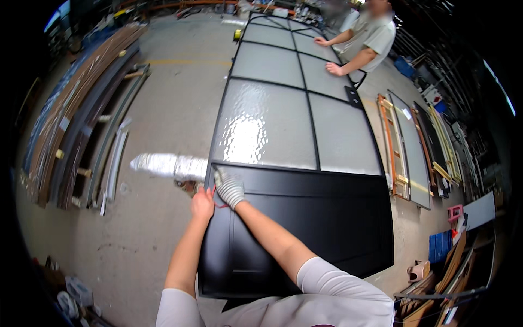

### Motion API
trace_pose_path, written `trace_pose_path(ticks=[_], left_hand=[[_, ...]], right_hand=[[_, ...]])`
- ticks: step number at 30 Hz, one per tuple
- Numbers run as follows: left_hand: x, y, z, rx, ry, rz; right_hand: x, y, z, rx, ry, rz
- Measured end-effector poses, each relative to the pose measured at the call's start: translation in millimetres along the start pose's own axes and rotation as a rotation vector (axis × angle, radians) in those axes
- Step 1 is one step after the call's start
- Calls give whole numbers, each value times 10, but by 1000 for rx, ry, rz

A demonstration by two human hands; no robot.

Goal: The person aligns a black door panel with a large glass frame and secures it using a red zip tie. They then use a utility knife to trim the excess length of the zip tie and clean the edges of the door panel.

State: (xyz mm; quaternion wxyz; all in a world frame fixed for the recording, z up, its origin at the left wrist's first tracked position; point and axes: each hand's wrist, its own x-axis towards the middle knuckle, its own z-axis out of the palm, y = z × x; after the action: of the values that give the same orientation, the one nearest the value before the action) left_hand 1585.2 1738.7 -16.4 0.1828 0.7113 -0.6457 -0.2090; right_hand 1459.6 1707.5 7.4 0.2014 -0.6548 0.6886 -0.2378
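Black door (309,182); brown boards (73,109) to its left

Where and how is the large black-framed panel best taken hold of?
Probably by the black outer frame, gripped over its edge from the left long side of the panel. The panel lies flat, and the narrow frame runs along that side, while the glass panes offer only broad faces. The left hand is at that edge.

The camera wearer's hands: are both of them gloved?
No: the right hand wears a pale striped glove, while the left hand, at the edge of the black panel, is bare.
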Motion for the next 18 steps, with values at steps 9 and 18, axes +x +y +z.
trace_pose_path(ticks=[9, 18], left_hand=[[-61, 83, -127, 56, -10, 12], [-63, -9, -242, -29, -35, 27]], right_hand=[[-41, 15, -9, 138, 89, 21], [-89, -151, 51, 65, 103, -27]])
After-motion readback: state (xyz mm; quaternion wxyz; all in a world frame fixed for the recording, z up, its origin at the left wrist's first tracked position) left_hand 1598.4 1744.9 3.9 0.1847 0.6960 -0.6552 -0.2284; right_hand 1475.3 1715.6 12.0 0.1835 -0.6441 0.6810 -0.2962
